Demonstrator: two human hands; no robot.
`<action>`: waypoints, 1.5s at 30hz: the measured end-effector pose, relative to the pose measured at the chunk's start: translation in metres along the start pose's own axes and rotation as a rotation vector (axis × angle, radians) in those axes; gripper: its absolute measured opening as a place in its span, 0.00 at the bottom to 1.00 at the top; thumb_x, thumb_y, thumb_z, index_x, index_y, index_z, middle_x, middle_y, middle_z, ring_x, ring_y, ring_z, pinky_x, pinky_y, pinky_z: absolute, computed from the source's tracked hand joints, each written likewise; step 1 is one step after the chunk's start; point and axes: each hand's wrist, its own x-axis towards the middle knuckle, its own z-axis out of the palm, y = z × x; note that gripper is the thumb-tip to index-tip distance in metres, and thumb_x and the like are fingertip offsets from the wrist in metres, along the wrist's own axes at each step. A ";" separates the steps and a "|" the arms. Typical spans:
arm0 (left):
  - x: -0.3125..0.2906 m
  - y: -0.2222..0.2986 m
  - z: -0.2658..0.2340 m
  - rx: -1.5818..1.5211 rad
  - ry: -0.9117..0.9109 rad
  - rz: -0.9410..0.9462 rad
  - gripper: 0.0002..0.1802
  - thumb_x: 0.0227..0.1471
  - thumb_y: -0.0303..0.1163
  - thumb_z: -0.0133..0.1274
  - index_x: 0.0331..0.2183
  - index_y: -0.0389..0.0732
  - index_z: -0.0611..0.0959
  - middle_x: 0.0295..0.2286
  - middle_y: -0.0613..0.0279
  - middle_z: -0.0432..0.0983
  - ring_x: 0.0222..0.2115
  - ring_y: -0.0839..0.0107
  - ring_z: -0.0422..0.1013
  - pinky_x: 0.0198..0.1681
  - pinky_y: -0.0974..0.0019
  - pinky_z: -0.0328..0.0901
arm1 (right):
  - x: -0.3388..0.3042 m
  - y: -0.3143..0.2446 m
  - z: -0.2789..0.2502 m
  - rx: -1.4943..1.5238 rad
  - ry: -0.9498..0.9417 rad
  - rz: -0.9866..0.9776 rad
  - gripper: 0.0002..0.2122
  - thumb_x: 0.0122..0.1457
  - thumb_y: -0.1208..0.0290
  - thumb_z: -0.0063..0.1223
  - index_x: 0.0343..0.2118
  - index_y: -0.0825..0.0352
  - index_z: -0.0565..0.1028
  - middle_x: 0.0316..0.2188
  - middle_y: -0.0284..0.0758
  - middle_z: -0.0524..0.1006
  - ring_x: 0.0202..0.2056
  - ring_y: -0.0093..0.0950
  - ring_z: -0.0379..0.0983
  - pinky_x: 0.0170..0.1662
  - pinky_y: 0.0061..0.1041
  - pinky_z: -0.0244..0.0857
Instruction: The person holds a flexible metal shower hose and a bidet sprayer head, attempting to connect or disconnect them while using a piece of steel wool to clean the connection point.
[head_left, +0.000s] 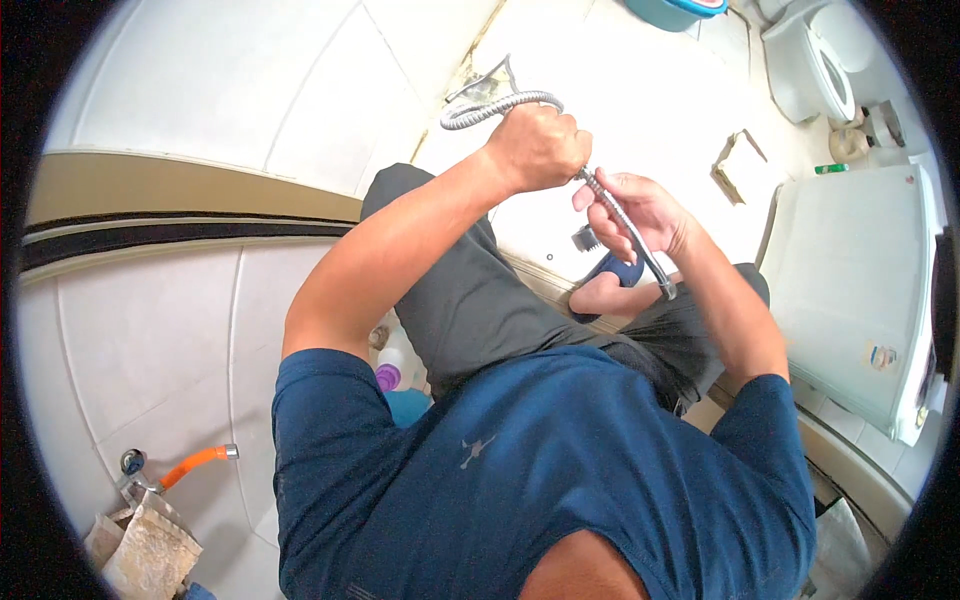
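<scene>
A flexible metal hose (622, 218), silver and ribbed, runs between my two hands. My left hand (540, 148) is closed in a fist around it, and a loop of the same hose curls out beyond the knuckles. Lower and to the right, my right hand (648, 212) has its fingers loosely curled about the hose, thumb beside it. From there the hose slants down to a metal end fitting near my right wrist. The stretch inside my left fist is hidden. A small dark ribbed piece (586, 237) shows on the floor behind my right fingers.
A square-edged opening (740, 168) breaks the pale floor. To the right stand a white appliance (850, 290) and a toilet (812, 72); a blue basin (675, 12) is at the back. An orange hose (195, 464) on a tap juts from the left wall. A purple-capped bottle (390, 372) stands by my left leg.
</scene>
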 end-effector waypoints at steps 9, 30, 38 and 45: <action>-0.006 0.007 0.007 -0.109 -0.158 -0.251 0.02 0.42 0.31 0.59 0.22 0.46 0.82 0.20 0.60 0.79 0.22 0.59 0.79 0.25 0.56 0.72 | 0.004 -0.014 0.027 -1.967 0.714 -0.261 0.11 0.68 0.63 0.51 0.36 0.68 0.74 0.25 0.46 0.80 0.27 0.47 0.78 0.31 0.44 0.71; -0.009 0.014 0.001 -0.095 -0.291 -0.142 0.06 0.45 0.34 0.60 0.21 0.44 0.83 0.21 0.57 0.80 0.23 0.57 0.79 0.26 0.55 0.72 | 0.008 -0.007 0.015 -1.890 0.580 -0.311 0.13 0.69 0.64 0.52 0.33 0.70 0.77 0.20 0.42 0.78 0.20 0.40 0.76 0.25 0.40 0.66; -0.004 0.009 -0.009 -0.133 -0.488 -0.263 0.09 0.46 0.38 0.62 0.24 0.43 0.84 0.23 0.53 0.82 0.26 0.54 0.81 0.30 0.52 0.74 | 0.006 -0.022 0.011 -1.566 0.485 -0.258 0.22 0.69 0.53 0.52 0.46 0.73 0.77 0.19 0.41 0.78 0.16 0.33 0.73 0.22 0.33 0.70; -0.005 -0.003 -0.009 -0.039 0.117 0.063 0.07 0.37 0.32 0.58 0.16 0.46 0.76 0.14 0.60 0.74 0.15 0.62 0.74 0.20 0.61 0.66 | 0.004 -0.004 0.016 0.056 0.162 0.067 0.21 0.75 0.53 0.43 0.38 0.69 0.75 0.13 0.25 0.66 0.09 0.15 0.51 0.12 0.17 0.45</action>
